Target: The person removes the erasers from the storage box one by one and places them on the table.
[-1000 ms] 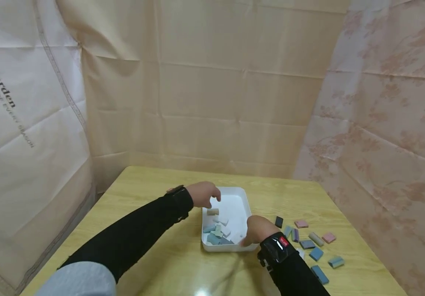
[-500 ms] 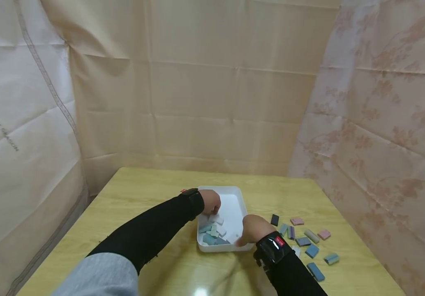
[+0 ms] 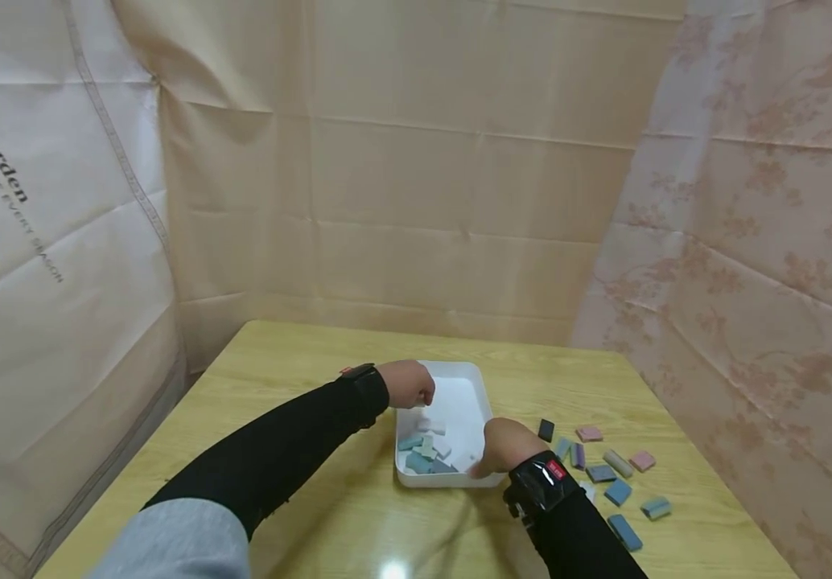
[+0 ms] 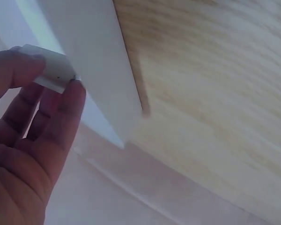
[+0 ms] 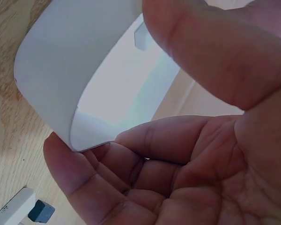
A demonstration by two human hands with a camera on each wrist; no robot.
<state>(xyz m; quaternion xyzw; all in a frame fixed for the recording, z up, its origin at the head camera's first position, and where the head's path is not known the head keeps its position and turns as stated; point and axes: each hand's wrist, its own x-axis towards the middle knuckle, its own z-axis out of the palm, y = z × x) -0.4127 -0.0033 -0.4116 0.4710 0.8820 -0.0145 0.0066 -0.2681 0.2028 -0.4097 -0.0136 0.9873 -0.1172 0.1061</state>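
Observation:
My left hand [image 3: 406, 384] is over the left side of a white tray [image 3: 465, 406]. In the left wrist view its thumb and a fingertip pinch a small pale block [image 4: 56, 71] beside the tray wall. At the tray's near right corner, my right hand [image 3: 508, 445] grips the rim, with fingers on both sides of it in the right wrist view. Inside the tray's near left part lie several blocks: white [image 3: 432, 426], pale green [image 3: 426, 447] and blue-grey [image 3: 419, 463].
Right of the tray, several loose blocks are scattered on the wooden table [image 3: 315, 482], among them a black one [image 3: 545, 430], pink ones [image 3: 643, 461] and blue ones [image 3: 624, 532]. Fabric sheets [image 3: 401, 177] hang behind and at both sides.
My left hand reached down into the tray, then lifted back with a block in its fingers. The tan block seen lying in the tray is gone from its spot. My right hand stays at the rim.

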